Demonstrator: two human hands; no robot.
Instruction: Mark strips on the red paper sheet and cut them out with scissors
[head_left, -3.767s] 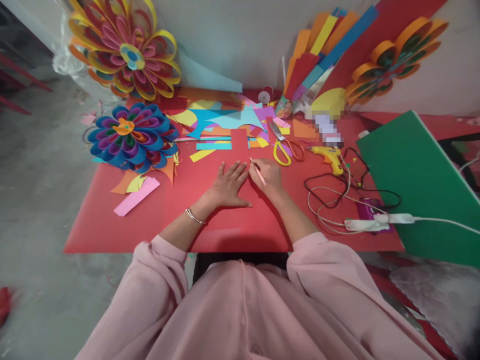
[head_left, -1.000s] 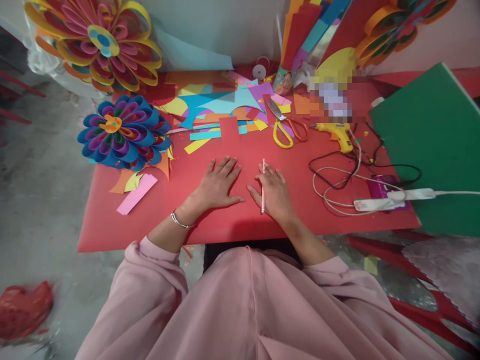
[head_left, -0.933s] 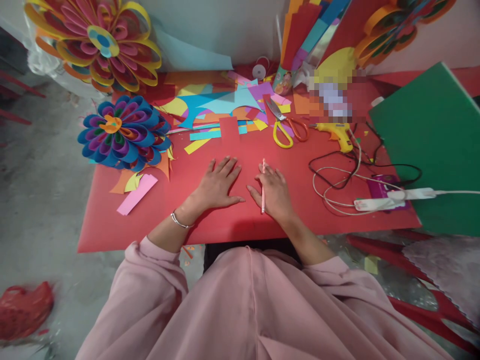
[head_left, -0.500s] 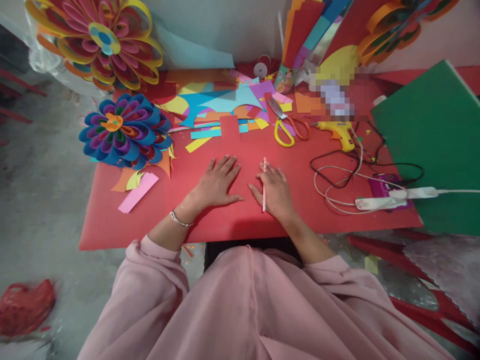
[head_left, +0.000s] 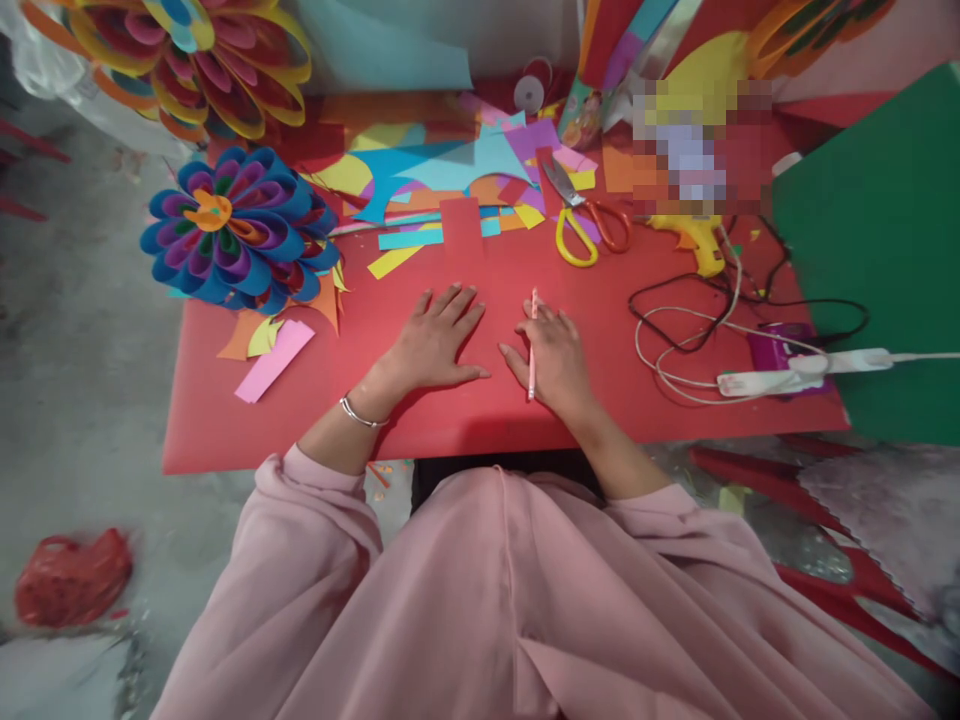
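Observation:
My left hand (head_left: pixel 436 340) lies flat on the red tabletop (head_left: pixel 262 430), fingers spread, with nothing in it. A bracelet circles that wrist. My right hand (head_left: pixel 559 360) rests to the right of it, palm down, holding a thin pink pencil (head_left: pixel 532 350) that points away from me, by the index finger. Ahead of both hands lies a red paper strip (head_left: pixel 462 225) over several coloured strips. Scissors (head_left: pixel 577 215) with one yellow and one red handle lie beyond my right hand.
Paper offcuts (head_left: pixel 442 175) cover the back of the table. A blue-purple paper flower (head_left: pixel 232 230) and a pink strip (head_left: pixel 275 362) are at left. On the right are a yellow glue gun (head_left: pixel 701 240), tangled cords, a white power strip (head_left: pixel 810 372) and a green board (head_left: pixel 892 270).
The whole view has shifted a little, so things on the table appear higher in the picture. Both hands keep the same pose, and the pencil stays in my right hand.

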